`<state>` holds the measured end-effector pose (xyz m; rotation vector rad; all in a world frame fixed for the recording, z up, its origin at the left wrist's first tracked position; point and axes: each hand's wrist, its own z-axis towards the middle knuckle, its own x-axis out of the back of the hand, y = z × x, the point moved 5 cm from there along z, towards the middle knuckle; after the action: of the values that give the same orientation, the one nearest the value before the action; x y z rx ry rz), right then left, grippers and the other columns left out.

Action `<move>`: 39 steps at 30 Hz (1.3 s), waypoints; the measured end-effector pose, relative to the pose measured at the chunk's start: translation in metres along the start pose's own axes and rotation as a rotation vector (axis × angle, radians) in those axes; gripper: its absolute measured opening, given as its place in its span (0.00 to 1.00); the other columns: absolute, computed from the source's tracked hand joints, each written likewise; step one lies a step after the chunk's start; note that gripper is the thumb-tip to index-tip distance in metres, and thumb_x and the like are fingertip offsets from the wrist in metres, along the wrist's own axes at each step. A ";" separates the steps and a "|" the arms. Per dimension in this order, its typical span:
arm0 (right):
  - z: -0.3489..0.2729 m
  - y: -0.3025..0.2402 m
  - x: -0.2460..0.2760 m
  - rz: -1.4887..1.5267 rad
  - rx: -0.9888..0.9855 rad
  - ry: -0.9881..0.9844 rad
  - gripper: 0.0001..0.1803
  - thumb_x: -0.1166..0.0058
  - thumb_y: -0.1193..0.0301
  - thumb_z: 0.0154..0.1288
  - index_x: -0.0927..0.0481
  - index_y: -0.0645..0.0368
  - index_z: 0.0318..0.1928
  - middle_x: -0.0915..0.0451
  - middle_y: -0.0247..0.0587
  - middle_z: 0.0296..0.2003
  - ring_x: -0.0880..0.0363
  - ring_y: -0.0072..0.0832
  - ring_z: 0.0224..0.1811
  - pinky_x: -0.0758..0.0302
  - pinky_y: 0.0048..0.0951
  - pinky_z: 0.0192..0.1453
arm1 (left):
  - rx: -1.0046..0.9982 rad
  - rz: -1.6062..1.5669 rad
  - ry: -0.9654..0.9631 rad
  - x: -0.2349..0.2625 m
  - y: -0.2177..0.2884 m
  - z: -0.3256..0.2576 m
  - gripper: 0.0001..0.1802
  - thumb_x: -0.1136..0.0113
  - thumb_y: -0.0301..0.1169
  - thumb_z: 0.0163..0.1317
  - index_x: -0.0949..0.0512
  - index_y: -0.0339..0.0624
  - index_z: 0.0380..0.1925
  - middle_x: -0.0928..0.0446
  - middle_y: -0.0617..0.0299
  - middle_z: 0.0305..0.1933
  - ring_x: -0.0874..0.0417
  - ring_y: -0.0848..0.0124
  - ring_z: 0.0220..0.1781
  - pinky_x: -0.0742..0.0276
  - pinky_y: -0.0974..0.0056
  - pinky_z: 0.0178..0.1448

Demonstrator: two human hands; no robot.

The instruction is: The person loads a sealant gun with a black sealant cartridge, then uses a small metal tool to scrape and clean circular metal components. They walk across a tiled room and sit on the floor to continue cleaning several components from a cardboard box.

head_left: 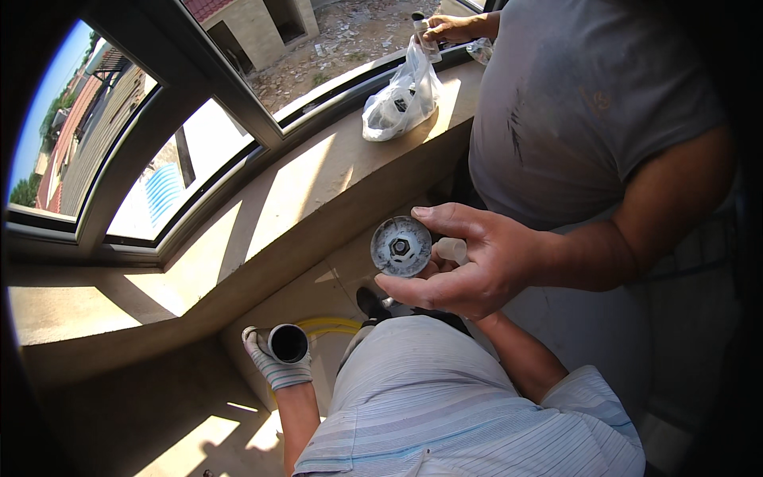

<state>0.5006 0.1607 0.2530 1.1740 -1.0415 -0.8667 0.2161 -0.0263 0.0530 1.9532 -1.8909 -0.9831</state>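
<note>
Gloved fingers of the left hand (274, 362) wrap tight round the end of a dark pipe (288, 343), open mouth facing up, low left of the striped shirt. The right hand is hidden under a co-worker's hand (469, 266) (grip cannot be told), which pinches a round grey disc (400, 246) with a hex centre. A clear plastic bag (397, 99) (dark and white parts inside) sits on the stone sill (318, 183), near the window edge. Sill left of the bag lies bare.
</note>
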 end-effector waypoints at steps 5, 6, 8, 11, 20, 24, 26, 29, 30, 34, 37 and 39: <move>0.001 -0.012 0.002 -0.172 0.067 0.049 0.35 0.32 0.64 0.69 0.33 0.66 0.69 0.28 0.34 0.47 0.22 0.15 0.49 0.19 0.19 0.55 | 0.006 -0.028 0.019 -0.003 0.001 -0.012 0.09 0.40 0.47 0.65 0.21 0.60 0.29 0.17 0.77 0.31 0.17 0.76 0.35 0.20 0.66 0.42; 0.001 -0.010 0.002 -0.144 0.035 0.066 0.36 0.31 0.64 0.69 0.34 0.66 0.68 0.28 0.35 0.48 0.22 0.16 0.50 0.19 0.19 0.56 | 0.010 -0.031 0.026 -0.004 0.000 -0.015 0.09 0.40 0.47 0.65 0.21 0.60 0.29 0.17 0.77 0.31 0.17 0.76 0.35 0.20 0.66 0.42; 0.000 -0.007 0.003 -0.086 -0.028 0.102 0.37 0.31 0.64 0.68 0.34 0.68 0.68 0.29 0.37 0.51 0.21 0.18 0.52 0.19 0.19 0.58 | 0.013 -0.034 0.040 -0.004 0.000 -0.019 0.09 0.39 0.46 0.64 0.21 0.60 0.30 0.17 0.77 0.32 0.17 0.76 0.35 0.21 0.67 0.43; -0.002 -0.011 0.005 0.268 -0.163 0.107 0.36 0.32 0.64 0.69 0.35 0.68 0.68 0.31 0.38 0.54 0.22 0.19 0.54 0.21 0.18 0.61 | 0.009 -0.034 0.054 -0.003 0.000 -0.022 0.09 0.39 0.46 0.64 0.21 0.59 0.30 0.17 0.77 0.32 0.17 0.76 0.35 0.20 0.66 0.43; 0.007 -0.009 0.011 -0.147 -0.002 0.204 0.36 0.31 0.63 0.69 0.33 0.65 0.69 0.31 0.34 0.51 0.25 0.15 0.49 0.20 0.16 0.57 | 0.011 -0.047 0.041 0.003 -0.001 -0.023 0.09 0.37 0.46 0.63 0.20 0.58 0.29 0.17 0.75 0.31 0.16 0.75 0.34 0.18 0.66 0.42; 0.008 -0.010 0.013 -0.041 -0.100 0.200 0.37 0.30 0.64 0.67 0.33 0.66 0.69 0.29 0.36 0.53 0.23 0.16 0.52 0.20 0.17 0.58 | -0.005 -0.074 0.032 0.010 -0.002 -0.016 0.10 0.37 0.46 0.63 0.21 0.57 0.29 0.17 0.74 0.30 0.16 0.74 0.33 0.17 0.65 0.41; 0.011 -0.006 0.014 0.012 -0.117 0.224 0.34 0.31 0.62 0.69 0.30 0.63 0.68 0.30 0.32 0.48 0.27 0.14 0.45 0.21 0.13 0.50 | -0.002 -0.085 0.039 0.012 -0.003 -0.017 0.10 0.37 0.46 0.63 0.21 0.57 0.29 0.17 0.74 0.30 0.16 0.74 0.33 0.17 0.65 0.41; 0.013 -0.004 0.017 -0.077 0.006 0.286 0.31 0.31 0.62 0.70 0.28 0.61 0.66 0.31 0.27 0.43 0.29 0.11 0.41 0.22 0.11 0.44 | 0.004 -0.079 0.058 0.012 -0.003 -0.021 0.11 0.38 0.48 0.64 0.21 0.57 0.29 0.17 0.74 0.31 0.17 0.74 0.34 0.18 0.65 0.41; 0.014 -0.004 0.017 -0.119 0.038 0.296 0.31 0.31 0.62 0.70 0.28 0.61 0.66 0.31 0.27 0.42 0.29 0.11 0.41 0.22 0.12 0.44 | 0.010 -0.073 0.058 0.012 -0.003 -0.020 0.12 0.39 0.48 0.64 0.21 0.57 0.29 0.17 0.74 0.31 0.17 0.74 0.34 0.18 0.64 0.42; 0.022 -0.009 0.021 -0.232 0.057 0.300 0.31 0.31 0.62 0.70 0.28 0.64 0.66 0.31 0.25 0.40 0.27 0.11 0.42 0.21 0.14 0.46 | 0.006 -0.032 0.084 0.011 -0.003 -0.024 0.14 0.42 0.51 0.65 0.21 0.57 0.31 0.17 0.74 0.33 0.18 0.74 0.37 0.20 0.63 0.43; 0.032 -0.002 0.028 -0.227 0.060 0.287 0.32 0.32 0.60 0.70 0.28 0.65 0.65 0.31 0.24 0.39 0.27 0.11 0.42 0.21 0.13 0.49 | 0.009 -0.031 0.052 0.015 -0.004 -0.020 0.15 0.44 0.53 0.66 0.21 0.57 0.32 0.18 0.74 0.33 0.18 0.73 0.38 0.22 0.62 0.45; 0.035 -0.004 0.036 -0.144 0.078 0.335 0.33 0.31 0.59 0.69 0.26 0.65 0.65 0.31 0.23 0.39 0.27 0.12 0.43 0.22 0.13 0.48 | 0.006 -0.040 0.058 0.016 -0.005 -0.018 0.15 0.44 0.53 0.66 0.22 0.57 0.32 0.18 0.74 0.33 0.19 0.73 0.39 0.22 0.62 0.46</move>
<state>0.4778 0.1155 0.2582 1.4179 -0.7293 -0.7127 0.2297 -0.0463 0.0589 2.0084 -1.8326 -0.9218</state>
